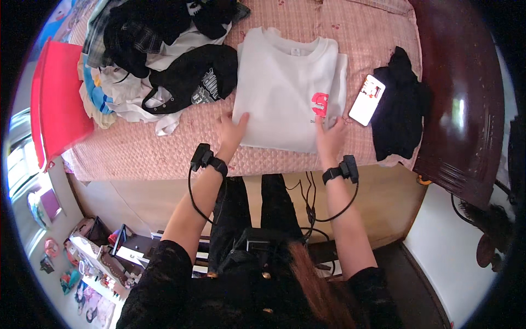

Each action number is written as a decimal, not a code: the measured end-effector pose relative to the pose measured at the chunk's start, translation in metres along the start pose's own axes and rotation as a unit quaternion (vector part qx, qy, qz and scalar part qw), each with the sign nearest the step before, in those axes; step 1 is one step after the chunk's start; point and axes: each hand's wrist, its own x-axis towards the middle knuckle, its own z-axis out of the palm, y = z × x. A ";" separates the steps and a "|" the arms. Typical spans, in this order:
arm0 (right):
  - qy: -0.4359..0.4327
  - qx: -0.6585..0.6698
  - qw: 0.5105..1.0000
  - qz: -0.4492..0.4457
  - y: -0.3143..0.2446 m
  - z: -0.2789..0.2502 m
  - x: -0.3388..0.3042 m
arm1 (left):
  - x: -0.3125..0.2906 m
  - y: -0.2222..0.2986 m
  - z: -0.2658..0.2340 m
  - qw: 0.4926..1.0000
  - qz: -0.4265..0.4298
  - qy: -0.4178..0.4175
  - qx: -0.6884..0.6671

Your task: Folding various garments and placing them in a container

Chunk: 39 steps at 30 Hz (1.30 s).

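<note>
A white sweatshirt (279, 93) lies folded into a neat rectangle on the bed, its round neckline on the far side and a red print at its right. My left hand (233, 132) rests at its near left corner, thumb on the fabric and the other fingers spread beside the edge. At the near right corner is my right hand (330, 138), its thumb on the sweatshirt below the print and its fingers apart over the side edge. Neither hand visibly lifts the cloth. Black straps with small box-shaped devices and cables circle both wrists.
A heap of mixed clothes (137, 60) fills the bed's far left, with a black printed garment (203, 77) on its near side. Right of the sweatshirt lie a phone (367, 100) and a black garment (400, 109). A red panel (57, 104) stands left; a dark wooden bed end (460, 93) bounds the right.
</note>
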 end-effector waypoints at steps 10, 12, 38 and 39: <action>-0.275 0.212 0.937 0.037 -0.005 -0.001 0.012 | 0.013 0.052 -0.037 0.859 -0.249 -0.381 -0.236; -0.390 0.338 0.847 0.124 -0.004 -0.021 0.014 | 0.011 0.064 -0.062 0.795 -0.301 -0.414 -0.326; -0.686 0.415 0.580 0.142 -0.317 -0.178 -0.238 | -0.080 -0.057 -0.497 0.621 -0.308 -0.300 -0.655; -0.714 0.412 0.548 0.141 -0.338 -0.169 -0.258 | -0.085 -0.077 -0.520 0.621 -0.310 -0.280 -0.664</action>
